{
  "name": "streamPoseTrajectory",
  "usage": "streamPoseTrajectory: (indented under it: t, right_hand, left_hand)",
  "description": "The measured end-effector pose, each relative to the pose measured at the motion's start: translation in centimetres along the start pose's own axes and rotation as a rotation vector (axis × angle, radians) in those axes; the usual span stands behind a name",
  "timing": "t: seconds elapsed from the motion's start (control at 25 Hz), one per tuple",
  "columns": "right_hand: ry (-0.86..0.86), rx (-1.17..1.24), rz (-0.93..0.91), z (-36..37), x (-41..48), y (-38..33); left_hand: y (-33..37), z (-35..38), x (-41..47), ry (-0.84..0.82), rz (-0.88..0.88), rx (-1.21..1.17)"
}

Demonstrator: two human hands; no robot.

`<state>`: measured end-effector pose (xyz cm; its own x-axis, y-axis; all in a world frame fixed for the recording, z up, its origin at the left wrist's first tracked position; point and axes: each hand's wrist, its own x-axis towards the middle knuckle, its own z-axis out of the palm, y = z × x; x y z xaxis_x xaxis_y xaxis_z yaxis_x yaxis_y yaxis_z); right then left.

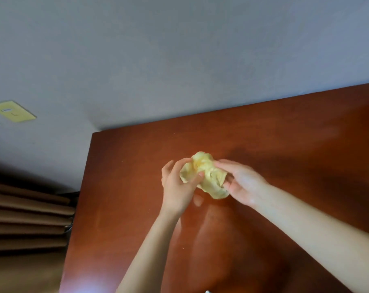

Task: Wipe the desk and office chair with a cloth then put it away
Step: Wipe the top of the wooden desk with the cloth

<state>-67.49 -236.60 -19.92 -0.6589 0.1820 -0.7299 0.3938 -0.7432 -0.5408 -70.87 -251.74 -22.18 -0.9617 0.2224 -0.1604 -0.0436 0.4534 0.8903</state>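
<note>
Both hands (179, 185) (242, 182) bunch yellow cloth (204, 174) (above desk (285, 134))

From my seat, the bench (263, 144) runs out past the right and bottom edges. My hands cover part of the cloth (202, 172). A small white thing (207, 291) at the near edge is cut off, unidentifiable. The wall plate (12, 111) lettering is unreadable.

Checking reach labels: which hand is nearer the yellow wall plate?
Left. The left hand grips the cloth's near-left side, on the side toward the wall plate. The right hand holds the cloth's opposite side, farther off.
</note>
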Motion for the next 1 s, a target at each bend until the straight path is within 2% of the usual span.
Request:
streamPoseTrajectory:
  t: [0.12, 0.24, 0.36, 0.44, 0.56, 0.68, 0.76, 0.88, 1.0]
  right_hand:
    - [0.007, -0.087, -0.195, -2.1, -0.4, -3.4]
    - [-0.074, -0.228, -0.297, -3.1, -0.8, -6.7]
    - [-0.176, -0.394, -0.419, -3.4, -0.9, -10.2]
    - [-0.228, -0.507, -0.468, -3.9, -0.7, -12.8]
    - [-0.352, -0.681, -0.442, -4.1, -0.1, -16.0]
    - [-0.422, -0.9, -0.461, -3.7, 0.4, -17.8]
    - [-0.409, -1.05, -0.514, -3.3, 0.5, -18.6]
    - [-0.457, -1.268, -0.535, -1.7, 0.2, -18.4]
    - [-0.43, -1.704, -0.616, 1.1, 0.5, -16.0]
  left_hand:
    - [2.9, 4.6, 0.0, 0.051, 0.081, 0.067]
    - [6.1, 7.8, 0.3, -0.02, 0.068, -0.036]
    - [8.9, 9.3, 1.7, -0.01, 0.066, -0.132]
    - [10.7, 10.7, 2.4, 0.046, 0.07, -0.172]
    - [11.9, 11.3, 2.7, 0.162, 0.067, -0.205]
    - [11.1, 8.9, 3.1, 0.219, -0.009, -0.335]
    - [10.0, 6.0, 3.6, 0.258, -0.047, -0.345]
    - [7.8, 0.6, 4.5, 0.267, -0.059, -0.249]
    - [5.2, -4.8, 5.3, 0.191, -0.012, -0.045]
